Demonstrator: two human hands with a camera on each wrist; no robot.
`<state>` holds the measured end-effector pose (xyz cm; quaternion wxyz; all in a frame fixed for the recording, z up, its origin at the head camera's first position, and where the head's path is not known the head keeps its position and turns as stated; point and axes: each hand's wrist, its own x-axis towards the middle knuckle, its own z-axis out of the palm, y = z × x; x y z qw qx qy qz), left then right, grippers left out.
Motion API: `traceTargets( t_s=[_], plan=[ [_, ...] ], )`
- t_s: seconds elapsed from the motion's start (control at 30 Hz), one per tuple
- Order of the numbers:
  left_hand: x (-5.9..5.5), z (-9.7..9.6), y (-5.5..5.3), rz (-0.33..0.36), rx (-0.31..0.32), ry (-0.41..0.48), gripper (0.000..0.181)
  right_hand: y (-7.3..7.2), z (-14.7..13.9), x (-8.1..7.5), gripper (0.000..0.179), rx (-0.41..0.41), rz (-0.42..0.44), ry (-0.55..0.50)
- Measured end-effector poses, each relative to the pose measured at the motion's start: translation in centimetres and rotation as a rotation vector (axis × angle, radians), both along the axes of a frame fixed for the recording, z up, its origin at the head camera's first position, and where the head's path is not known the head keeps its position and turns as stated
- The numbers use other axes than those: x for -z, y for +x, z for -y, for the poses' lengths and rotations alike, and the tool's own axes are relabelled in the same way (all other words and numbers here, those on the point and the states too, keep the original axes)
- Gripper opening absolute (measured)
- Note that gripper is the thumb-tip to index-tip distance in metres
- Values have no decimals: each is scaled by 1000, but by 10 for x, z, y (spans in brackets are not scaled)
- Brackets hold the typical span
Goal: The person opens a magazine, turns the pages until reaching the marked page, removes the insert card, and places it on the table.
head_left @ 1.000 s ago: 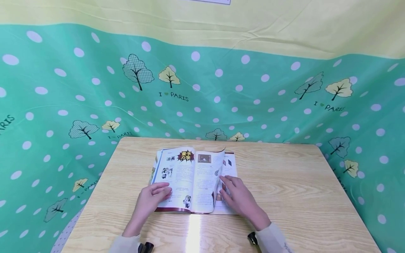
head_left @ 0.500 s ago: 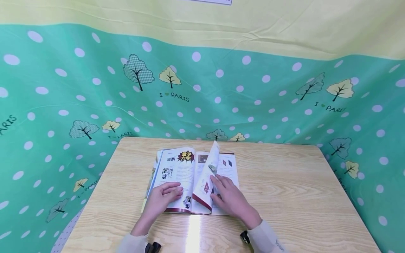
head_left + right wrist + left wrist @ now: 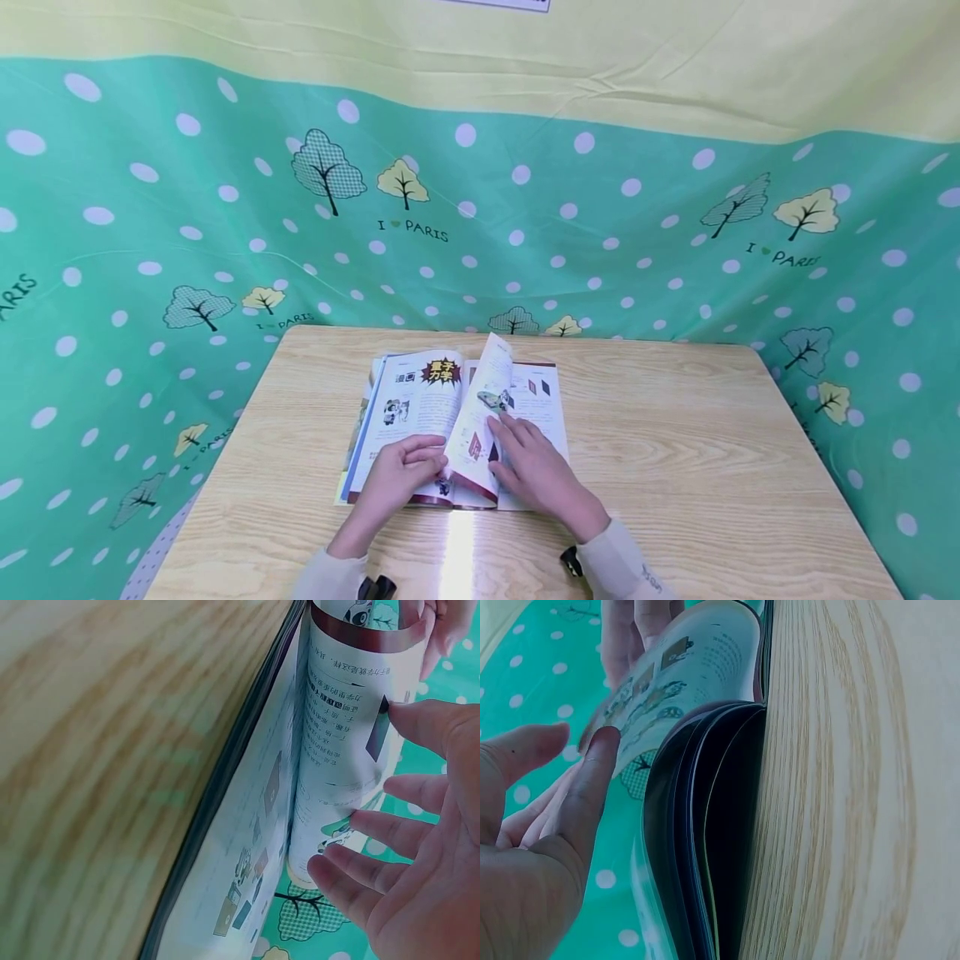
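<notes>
One magazine, one raised page, two hands

Clock centred on the magazine, head view. Counts by size, largest first.

- Curtain (image 3: 600,250), 1: green, dotted, printed with trees, yellow along the top; from 9 o'clock through 12 to 3.
- Table (image 3: 675,433), 1: wood-grain, beneath the magazine.
- Magazine (image 3: 423,412), 1: spread on the table, off its centre toward 10 o'clock.
- Raised page (image 3: 480,421), 1: curled up near the gutter, top leaning toward 1 o'clock; in the way of part of the leaf beneath.
- Right hand (image 3: 531,467), at 4 o'clock: fingers extended and spread, against the raised page, gripping nothing; blocking some print.
- Left hand (image 3: 401,475), at 8 o'clock: thumb and forefinger apart at the raised page's edge; contact hard to tell. Covering lower left print.
- Pale sleeves (image 3: 618,558), 2: at 4 and 7 o'clock.
- Bright reflection (image 3: 458,554), 1: at 6 o'clock.
- Black wrist pieces (image 3: 572,562), 2: beside the cuffs.
</notes>
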<state>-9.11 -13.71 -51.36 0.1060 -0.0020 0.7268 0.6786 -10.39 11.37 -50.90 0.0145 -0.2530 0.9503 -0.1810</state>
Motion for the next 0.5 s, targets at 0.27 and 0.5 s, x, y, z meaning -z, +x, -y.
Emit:
traceTargets(
  t_s=[0.27,0.5],
  plan=[
    [1,-1,0,18,-23,9,36,0,0,0,69,1,-6,13],
    [3,5,2,8,-47,-46,35,0,-6,-2,71,26,15,-12]
  ],
)
